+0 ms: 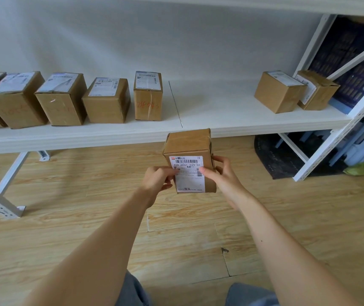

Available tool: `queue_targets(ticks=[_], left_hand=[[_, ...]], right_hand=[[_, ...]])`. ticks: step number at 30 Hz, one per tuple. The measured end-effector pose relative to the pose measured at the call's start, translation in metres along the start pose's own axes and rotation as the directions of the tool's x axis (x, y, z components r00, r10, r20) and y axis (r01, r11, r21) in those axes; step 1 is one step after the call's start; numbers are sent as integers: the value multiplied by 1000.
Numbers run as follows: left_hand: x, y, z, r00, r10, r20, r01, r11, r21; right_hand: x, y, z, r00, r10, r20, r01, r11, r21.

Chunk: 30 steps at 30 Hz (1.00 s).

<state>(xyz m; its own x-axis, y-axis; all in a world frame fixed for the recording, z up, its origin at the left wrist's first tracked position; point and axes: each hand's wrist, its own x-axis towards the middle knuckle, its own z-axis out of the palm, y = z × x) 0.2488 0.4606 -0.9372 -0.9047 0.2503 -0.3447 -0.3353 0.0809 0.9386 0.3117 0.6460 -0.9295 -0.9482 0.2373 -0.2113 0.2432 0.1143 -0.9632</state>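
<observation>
A: Since both hands are on it, where is the cardboard box [188, 144]?
B: In the air, above the wooden floor [176, 228] and just in front of the front edge of the white shelf [220, 115]. Its shipping label [189, 175] faces up toward the camera.
A: And the grip?
B: The left hand [157, 181] holds the left edge, with the thumb on the label and the fingers [168, 186] curled underneath. The right hand [223, 175] clasps the right side, thumb also on the label, fingers [219, 160] wrapped round the far edge.
A: What is on the shelf?
B: A row of labelled boxes [108, 100] on the left; the one nearest the middle stands tall, with red writing on its front. Well apart, at the right end, two more boxes [279, 91] touch each other beside a dark crate [350, 54].
</observation>
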Motion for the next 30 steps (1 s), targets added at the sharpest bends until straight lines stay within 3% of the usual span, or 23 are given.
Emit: queue_targets(ticks=[11,15,24,30], left_hand=[[10,-10,-3,999,40,-14,-40,999,-21],[12,-10,-6,1000,-22,15,24,986,-164],[3,-6,-7,967,-46,251,120,950,-287],[0,-8,-8,923,-7,384,101,969,-226]], right_hand=[[1,-3,-3,999,22,-23,-16,977,211],[-2,-5,1,998,47,-37,-38,977,209],[-5,-11,6,998,9,56,-19,985,171],[-3,-9,10,998,-4,-55,13,987,163]])
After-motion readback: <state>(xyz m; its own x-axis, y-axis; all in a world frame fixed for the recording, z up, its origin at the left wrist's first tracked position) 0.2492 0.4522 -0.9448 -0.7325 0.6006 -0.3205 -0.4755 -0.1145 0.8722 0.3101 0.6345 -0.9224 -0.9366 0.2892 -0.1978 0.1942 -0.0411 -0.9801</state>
